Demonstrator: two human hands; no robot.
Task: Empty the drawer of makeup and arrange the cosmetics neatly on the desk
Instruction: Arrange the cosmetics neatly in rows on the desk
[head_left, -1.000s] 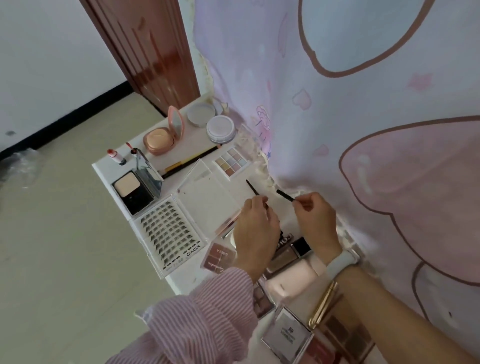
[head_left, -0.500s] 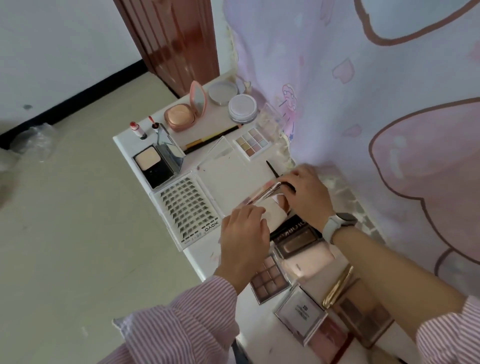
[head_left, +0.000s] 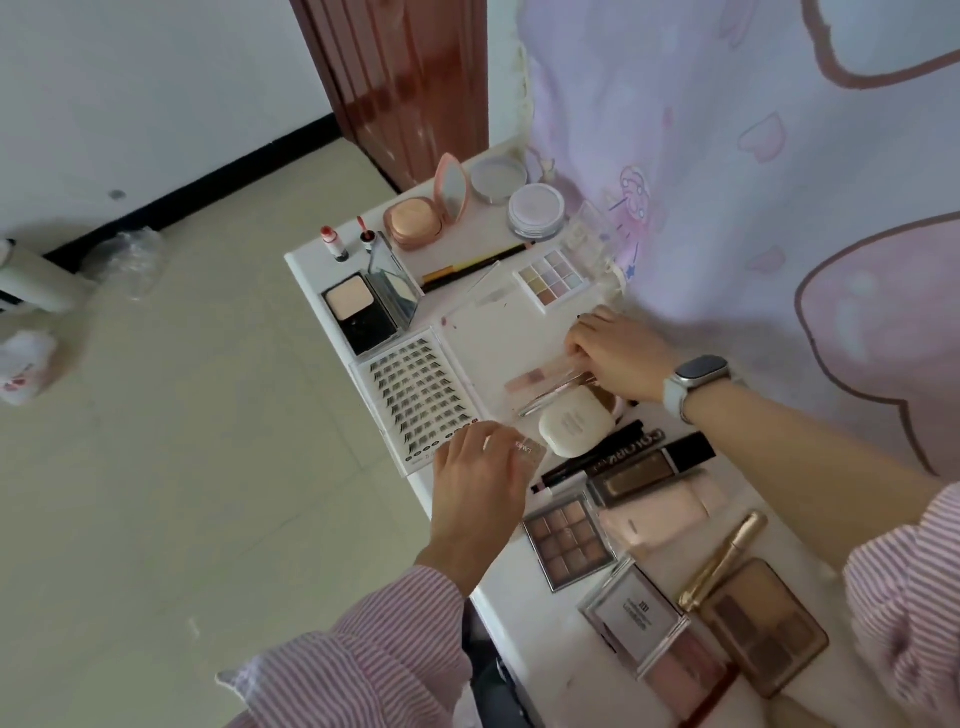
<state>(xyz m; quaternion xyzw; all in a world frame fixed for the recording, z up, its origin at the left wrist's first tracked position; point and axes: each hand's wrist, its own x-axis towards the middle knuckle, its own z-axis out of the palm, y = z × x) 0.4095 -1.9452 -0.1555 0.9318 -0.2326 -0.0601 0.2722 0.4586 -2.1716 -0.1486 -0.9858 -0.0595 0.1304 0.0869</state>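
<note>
Left hand sits at the desk's left edge, fingers curled over a small clear-lidded palette with pale lettering, gripping it just beside the lash tray, a flat clear plastic box lined with rows of dark lashes. Right hand is across by the curtain side, fingers bent down onto slim pink tubes and a thin metal tool; whether it pinches them, I cannot tell. Touching below, a smooth cream rounded compact. At the far corner, an open rose-gold round compact with its mirror up, and two frosted round jars. Near edge: a square brown eyeshadow palette, a glossy gold tube, a matte pink tube.
</note>
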